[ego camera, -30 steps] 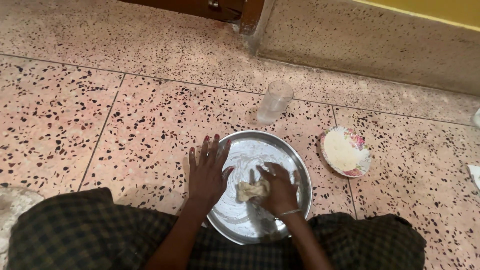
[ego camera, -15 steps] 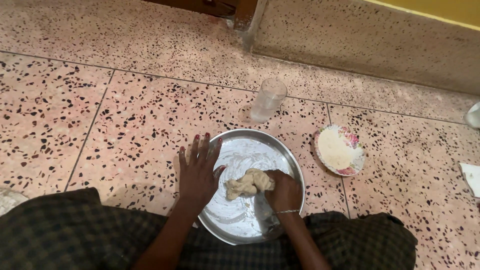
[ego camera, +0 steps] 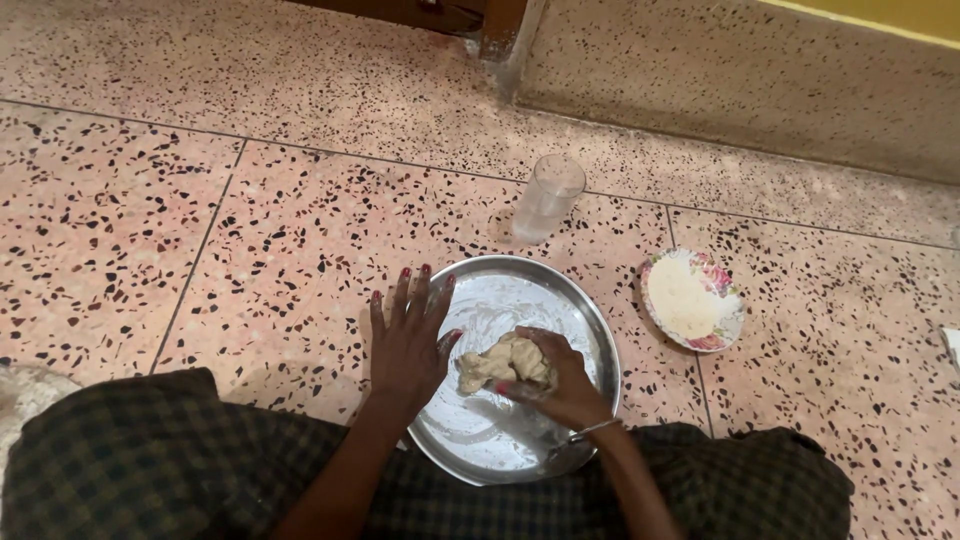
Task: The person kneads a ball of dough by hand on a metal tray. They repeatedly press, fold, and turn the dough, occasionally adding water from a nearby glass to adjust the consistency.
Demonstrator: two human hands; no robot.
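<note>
Person sits on a pink speckled terrazzo floor [ego camera: 250,250], dark checked cloth [ego camera: 150,460] over both knees at the near edge of the view. Round shiny steel plate [ego camera: 520,285] lies flat on the floor between the knees, its surface smeared with white streaks. Lump of pale beige dough [ego camera: 495,362] sits in the plate, roughly at its centre, ragged and uneven in shape. Right hand [ego camera: 560,385] rests on the dough's right side, fingers [ego camera: 525,388] curled over and clenched into it, red nail polish visible, thin metal bangle [ego camera: 590,432] at the wrist. Left hand [ego camera: 408,335] lies flat with fingers spread and released, palm on the plate's left rim, fingertips partly on the floor beyond it, thumb pointing in toward the dough but not touching it. Clear drinking glass [ego camera: 547,198] stands upright on the floor just beyond the plate's far rim, apart from it; contents can't tell. Small round flower-patterned plate [ego camera: 715,275] holding white flour lies on the floor to the right of the steel plate, near but not touching. Dark wooden furniture leg [ego camera: 500,25] stands at the far edge, by a raised step in the floor.
</note>
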